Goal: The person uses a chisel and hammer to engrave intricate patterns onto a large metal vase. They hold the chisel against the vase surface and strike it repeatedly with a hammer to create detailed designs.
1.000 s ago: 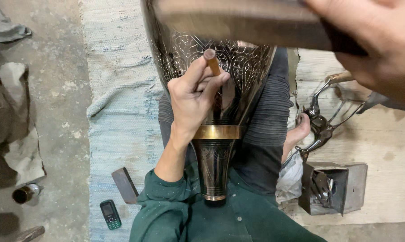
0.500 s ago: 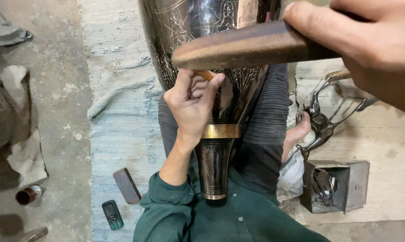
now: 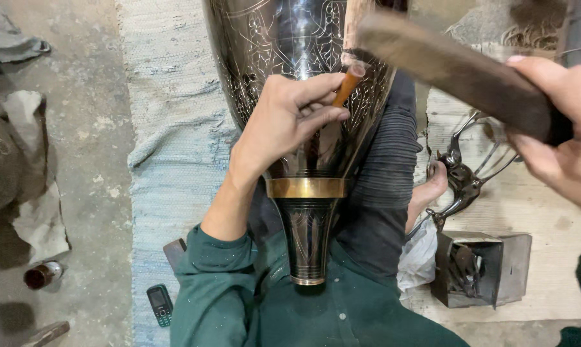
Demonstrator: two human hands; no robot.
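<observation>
A large dark engraved metal vase [image 3: 290,58] with a brass collar [image 3: 306,187] lies in my lap, its narrow foot toward my chest. My left hand [image 3: 287,119] rests on the vase body and pinches a small brown chisel [image 3: 346,85] with its tip against the engraved surface. My right hand [image 3: 557,132] grips a long wooden mallet [image 3: 454,67], whose blurred far end sits over the top of the chisel.
A pale woven mat [image 3: 168,148] covers the floor under me. A small phone [image 3: 160,304] and a dark flat piece [image 3: 175,252] lie by my left elbow. A metal box [image 3: 480,266] with tools and curved metal handles [image 3: 467,170] sit at right. A small bottle [image 3: 41,274] lies at left.
The mallet has swung down from high in the view onto the top of the chisel. My left hand keeps the chisel on the vase, shifted slightly along the surface.
</observation>
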